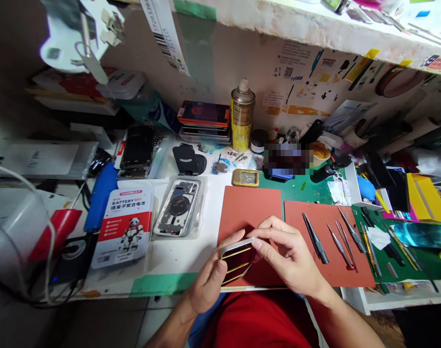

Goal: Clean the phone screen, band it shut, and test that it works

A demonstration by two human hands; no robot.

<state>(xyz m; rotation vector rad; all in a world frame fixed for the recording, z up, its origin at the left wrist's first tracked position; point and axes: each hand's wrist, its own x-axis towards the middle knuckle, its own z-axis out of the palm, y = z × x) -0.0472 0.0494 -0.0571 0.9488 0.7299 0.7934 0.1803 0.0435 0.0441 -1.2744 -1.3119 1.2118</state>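
Observation:
A smartphone (238,261) with a pale metal frame is tilted up over the front edge of a red-brown mat (249,208). Its dark face shows several yellow stripes. My left hand (210,273) grips it along the left side, thumb in front and fingers behind. My right hand (287,249) pinches the phone's upper right corner between thumb and fingers. Whether a small piece sits in that pinch is hidden. On a second red-brown mat (296,217) to the right lie several tweezers (315,238) and a thin pointed tool (340,245).
Left on the bench are an opened phone housing (178,208) in a clear bag and a battery package (124,224). Behind stand a spray can (242,116), stacked phones (205,116) and a small metal tin (245,177). A shelf (278,24) overhangs the back.

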